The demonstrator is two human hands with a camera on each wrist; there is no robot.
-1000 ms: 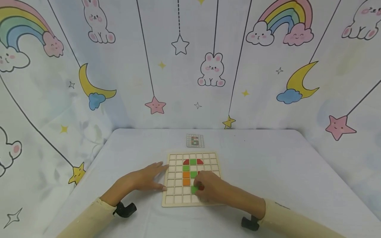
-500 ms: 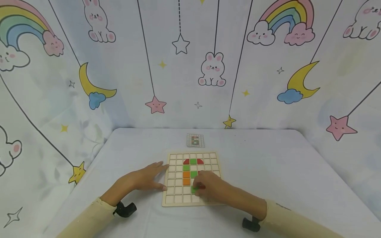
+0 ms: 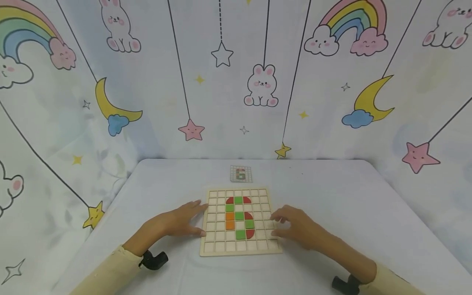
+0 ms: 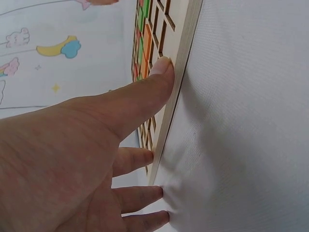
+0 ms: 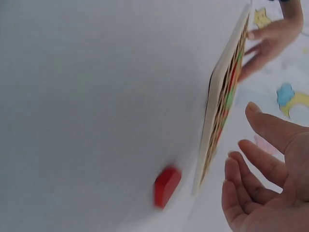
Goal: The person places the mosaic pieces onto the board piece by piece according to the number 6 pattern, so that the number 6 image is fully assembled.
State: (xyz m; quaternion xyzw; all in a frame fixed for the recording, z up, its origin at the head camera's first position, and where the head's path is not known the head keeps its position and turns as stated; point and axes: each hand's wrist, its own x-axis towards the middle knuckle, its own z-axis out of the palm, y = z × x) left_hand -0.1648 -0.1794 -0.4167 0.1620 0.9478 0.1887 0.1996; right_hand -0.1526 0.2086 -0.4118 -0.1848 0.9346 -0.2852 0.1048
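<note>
A square wooden grid board (image 3: pixel 219 246) lies on the white table. Green tiles (image 3: pixel 241 234), orange tiles (image 3: pixel 230 225) and red rounded-corner tiles (image 3: pixel 250 234) sit in its cells in a shape like a 6. My left hand (image 3: pixel 181 220) rests at the board's left side; its thumb (image 4: pixel 161 75) presses on the rim and its fingers spread along the edge. At the right edge hovers my right hand (image 3: pixel 300 227), fingers loosely bent, with nothing seen in it. A red tile (image 5: pixel 167 186) lies on the table beside the board in the right wrist view; the head view hides it.
Behind the board lies a small card (image 3: pixel 241 174) printed with a coloured 6 on a grid. A patterned cloth backdrop (image 3: pixel 221 94) stands around the table (image 3: pixel 324 184) at the back and sides.
My right hand has left the lower middle of the board and moved right to its edge. The green and red tiles it covered now show. The left hand stays put.
</note>
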